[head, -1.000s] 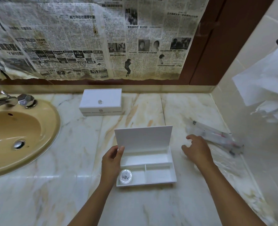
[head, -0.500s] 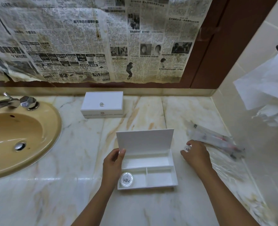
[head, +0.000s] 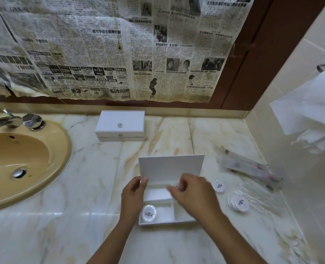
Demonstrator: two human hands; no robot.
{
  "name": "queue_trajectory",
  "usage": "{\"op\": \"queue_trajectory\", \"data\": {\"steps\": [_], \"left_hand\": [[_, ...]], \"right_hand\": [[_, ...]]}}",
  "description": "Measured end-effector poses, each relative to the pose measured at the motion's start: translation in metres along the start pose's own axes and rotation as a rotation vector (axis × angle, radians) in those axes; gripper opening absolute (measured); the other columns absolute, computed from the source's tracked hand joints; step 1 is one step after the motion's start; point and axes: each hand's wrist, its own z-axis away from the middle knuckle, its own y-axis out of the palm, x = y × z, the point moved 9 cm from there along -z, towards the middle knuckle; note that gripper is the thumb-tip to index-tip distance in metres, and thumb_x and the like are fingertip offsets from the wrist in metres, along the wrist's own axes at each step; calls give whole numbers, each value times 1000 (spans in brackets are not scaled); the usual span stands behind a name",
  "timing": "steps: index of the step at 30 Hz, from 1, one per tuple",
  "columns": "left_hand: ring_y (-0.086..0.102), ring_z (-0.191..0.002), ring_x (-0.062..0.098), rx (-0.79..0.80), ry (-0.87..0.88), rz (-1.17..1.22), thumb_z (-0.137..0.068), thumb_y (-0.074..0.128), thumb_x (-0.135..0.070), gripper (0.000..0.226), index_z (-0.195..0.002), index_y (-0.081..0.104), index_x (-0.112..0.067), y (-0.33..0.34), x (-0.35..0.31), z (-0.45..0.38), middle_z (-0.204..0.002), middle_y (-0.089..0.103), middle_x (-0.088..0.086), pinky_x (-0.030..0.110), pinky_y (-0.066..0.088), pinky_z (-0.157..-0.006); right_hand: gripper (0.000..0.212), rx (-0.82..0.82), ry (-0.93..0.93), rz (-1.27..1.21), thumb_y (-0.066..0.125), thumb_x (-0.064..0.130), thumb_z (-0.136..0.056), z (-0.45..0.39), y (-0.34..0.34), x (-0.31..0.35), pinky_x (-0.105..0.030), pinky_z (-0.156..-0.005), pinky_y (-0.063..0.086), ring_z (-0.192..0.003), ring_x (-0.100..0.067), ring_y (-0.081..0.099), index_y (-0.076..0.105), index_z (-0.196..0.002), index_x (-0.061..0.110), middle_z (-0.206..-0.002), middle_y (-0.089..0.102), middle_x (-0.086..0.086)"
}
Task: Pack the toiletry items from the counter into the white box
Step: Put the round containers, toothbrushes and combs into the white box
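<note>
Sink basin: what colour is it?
Tan-yellow sink basin, with a chrome drain; head view.

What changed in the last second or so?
The right hand came from the packets on the right to above the open white box, pinching something small and blurred. The left hand still holds the box's left edge; the round packet stays inside.

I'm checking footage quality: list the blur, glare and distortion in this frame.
Head view: the right hand is motion-blurred over the open white box; the plastic-wrapped items look smeared; soft glare streaks the marble counter; wide-angle distortion bends the wall edges.
</note>
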Motion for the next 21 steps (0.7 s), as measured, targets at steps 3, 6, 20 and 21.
{"op": "queue_trajectory", "data": {"steps": [3,6,20,21], "left_hand": [[50,-56,-1,-4,5,8,-97,59,-27,26,-72,59,-22,0,-2,1,-61,59,-14,10,39,-57],[50,-55,-2,-5,23,8,-97,58,-24,27,-70,57,-25,0,-5,2,-58,57,-17,8,37,-56],[59,-67,0,-14,6,3,-96,59,-32,19,-82,68,-24,-2,4,-1,-74,68,-12,8,42,-62],[60,-68,0,-14,6,6,-96,59,-32,18,-82,68,-24,-3,4,0,-75,69,-13,8,42,-62]], "right_hand": [[44,187,-49,97,59,53,-80,12,53,11,-29,-68,40,-82,-20,56,36,-59,22,-78,61,2],[47,215,-88,135,59,52,-83,16,71,20,-27,-63,34,-73,-19,48,32,-57,22,-73,51,2],[26,308,-158,100,61,37,-86,25,103,34,-25,-57,30,-77,-18,42,47,-76,18,-88,58,-6],[23,314,-151,106,61,34,-85,25,103,32,-27,-58,31,-78,-18,43,48,-77,17,-91,61,-7]]}}
